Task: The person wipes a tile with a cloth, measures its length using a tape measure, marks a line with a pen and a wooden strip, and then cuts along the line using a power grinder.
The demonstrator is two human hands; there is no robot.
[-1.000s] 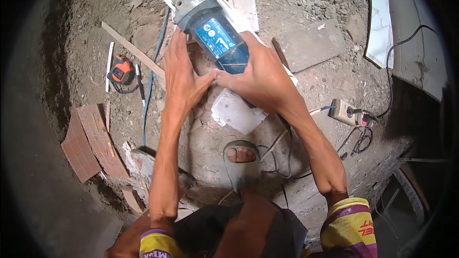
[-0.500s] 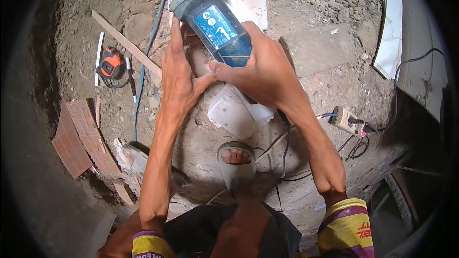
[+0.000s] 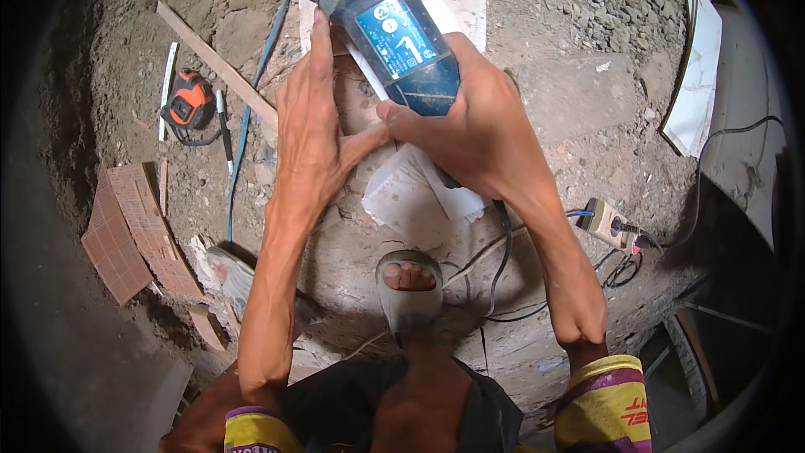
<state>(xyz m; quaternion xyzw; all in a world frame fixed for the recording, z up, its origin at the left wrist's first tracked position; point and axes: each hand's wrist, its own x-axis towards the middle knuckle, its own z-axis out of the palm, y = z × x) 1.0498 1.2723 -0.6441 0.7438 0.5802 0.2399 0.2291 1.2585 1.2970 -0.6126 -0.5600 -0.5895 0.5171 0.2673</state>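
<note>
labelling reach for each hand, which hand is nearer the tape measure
Left. The left hand is right of the tape measure, with a gap between; the right hand is farther right, gripping the power tool.

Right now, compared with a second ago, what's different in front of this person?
The blue power tool has shifted slightly forward, with the right hand around its rear. The whole view has turned a little too, so everything sits slightly differently in the picture. Unchanged: the left hand stays beside the tool, and the tape measure and power strip lie where they were.
</note>
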